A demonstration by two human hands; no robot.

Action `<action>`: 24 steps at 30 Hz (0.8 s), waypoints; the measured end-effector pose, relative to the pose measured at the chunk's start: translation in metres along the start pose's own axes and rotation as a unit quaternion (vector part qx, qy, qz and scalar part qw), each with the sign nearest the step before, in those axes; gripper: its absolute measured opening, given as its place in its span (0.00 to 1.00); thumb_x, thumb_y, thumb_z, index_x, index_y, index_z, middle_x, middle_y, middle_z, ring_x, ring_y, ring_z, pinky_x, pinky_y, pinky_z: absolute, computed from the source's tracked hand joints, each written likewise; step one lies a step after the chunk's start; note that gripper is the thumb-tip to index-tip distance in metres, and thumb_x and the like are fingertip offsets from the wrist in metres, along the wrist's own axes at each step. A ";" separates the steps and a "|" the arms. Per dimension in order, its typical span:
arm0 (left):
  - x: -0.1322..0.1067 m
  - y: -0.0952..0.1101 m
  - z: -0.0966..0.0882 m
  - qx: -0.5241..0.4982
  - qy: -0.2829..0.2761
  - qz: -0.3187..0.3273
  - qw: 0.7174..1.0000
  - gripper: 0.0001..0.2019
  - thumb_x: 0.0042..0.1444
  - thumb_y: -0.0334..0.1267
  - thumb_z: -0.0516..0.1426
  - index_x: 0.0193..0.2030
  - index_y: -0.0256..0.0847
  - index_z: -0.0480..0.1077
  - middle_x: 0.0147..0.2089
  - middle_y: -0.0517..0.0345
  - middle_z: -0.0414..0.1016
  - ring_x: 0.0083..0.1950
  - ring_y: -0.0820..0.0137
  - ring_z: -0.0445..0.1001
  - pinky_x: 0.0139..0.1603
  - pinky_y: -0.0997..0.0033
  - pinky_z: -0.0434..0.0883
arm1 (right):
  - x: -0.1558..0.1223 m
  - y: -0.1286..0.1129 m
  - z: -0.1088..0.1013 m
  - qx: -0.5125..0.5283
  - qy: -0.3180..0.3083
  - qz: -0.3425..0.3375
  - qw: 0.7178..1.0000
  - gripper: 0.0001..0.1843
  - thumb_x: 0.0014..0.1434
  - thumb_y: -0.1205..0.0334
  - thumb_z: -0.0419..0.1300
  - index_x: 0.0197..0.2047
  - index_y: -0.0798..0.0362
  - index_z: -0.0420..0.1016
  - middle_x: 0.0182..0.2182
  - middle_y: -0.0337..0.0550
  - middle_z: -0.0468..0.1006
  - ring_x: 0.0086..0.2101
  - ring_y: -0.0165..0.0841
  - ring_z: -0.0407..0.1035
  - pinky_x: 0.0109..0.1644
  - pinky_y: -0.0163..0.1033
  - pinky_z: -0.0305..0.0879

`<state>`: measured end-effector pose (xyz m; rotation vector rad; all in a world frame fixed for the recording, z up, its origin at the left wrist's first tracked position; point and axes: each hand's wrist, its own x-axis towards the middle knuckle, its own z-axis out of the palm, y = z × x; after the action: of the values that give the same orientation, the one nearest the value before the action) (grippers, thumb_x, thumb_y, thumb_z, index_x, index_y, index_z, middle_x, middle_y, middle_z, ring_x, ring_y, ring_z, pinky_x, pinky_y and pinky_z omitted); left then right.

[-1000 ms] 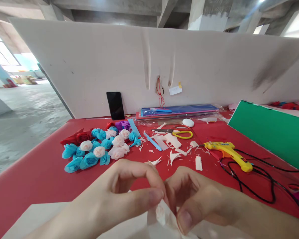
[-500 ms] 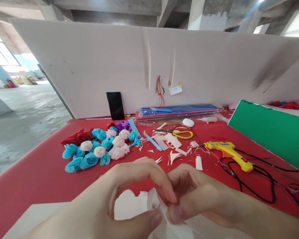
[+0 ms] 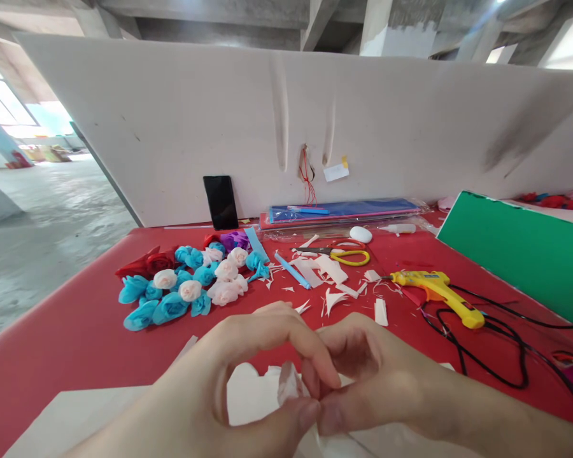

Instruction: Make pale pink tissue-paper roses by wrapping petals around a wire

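Note:
Between my two hands is a small rolled piece of pale crepe paper [image 3: 289, 385], partly covered by my fingers. My left hand [image 3: 262, 375] pinches it with thumb and forefinger, its fingers curved into a ring. Close against it, my right hand [image 3: 363, 375] also grips the paper, its thumb tip touching the left thumb. Below them lie pale paper pieces [image 3: 248, 397] with curved edges, on a large light sheet [image 3: 71, 420]. The lower end of the rolled piece is hidden by my thumbs.
Blue, white, red and purple paper flowers [image 3: 172, 305] lie to the left. Scissors [image 3: 351, 256], a light blue stick [image 3: 292, 270] and paper scraps [image 3: 332, 270] are ahead. A yellow glue gun [image 3: 439, 292] with black cable and a green board [image 3: 516, 254] are right. A phone [image 3: 220, 202] leans behind.
My left thumb has moved right and now meets the right thumb at the paper. The rolled piece has turned slightly and shifted a little left.

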<state>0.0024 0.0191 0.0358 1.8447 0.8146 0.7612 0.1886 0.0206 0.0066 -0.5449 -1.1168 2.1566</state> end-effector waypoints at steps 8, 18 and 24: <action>0.002 0.002 0.002 -0.022 -0.003 0.005 1.000 0.13 0.50 0.23 0.58 0.34 0.49 0.73 0.34 0.68 0.76 0.36 0.73 0.76 0.38 0.78 0.70 | -0.002 -0.005 0.001 -0.087 -0.004 -0.032 0.996 0.10 0.42 0.75 0.70 0.23 0.58 0.73 0.23 0.33 0.72 0.27 0.24 0.63 0.33 0.31 0.56; -0.002 -0.001 -0.002 -0.037 -0.074 0.005 0.997 0.11 0.56 0.28 0.60 0.38 0.52 0.72 0.35 0.68 0.73 0.36 0.75 0.72 0.39 0.81 0.69 | -0.003 -0.007 0.002 -0.095 -0.032 -0.036 0.994 0.09 0.44 0.76 0.71 0.29 0.58 0.77 0.26 0.32 0.73 0.28 0.21 0.65 0.34 0.28 0.58; -0.001 0.006 -0.002 -0.058 -0.105 -0.042 0.992 0.08 0.54 0.30 0.62 0.37 0.49 0.71 0.37 0.64 0.73 0.42 0.70 0.74 0.46 0.77 0.72 | -0.001 0.002 -0.004 -0.112 -0.058 -0.021 0.992 0.09 0.44 0.77 0.71 0.31 0.59 0.80 0.29 0.34 0.74 0.31 0.22 0.66 0.36 0.26 0.60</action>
<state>0.0008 0.0174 0.0416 1.7418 0.6934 0.5393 0.1908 0.0209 0.0028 -0.4934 -1.4340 2.0607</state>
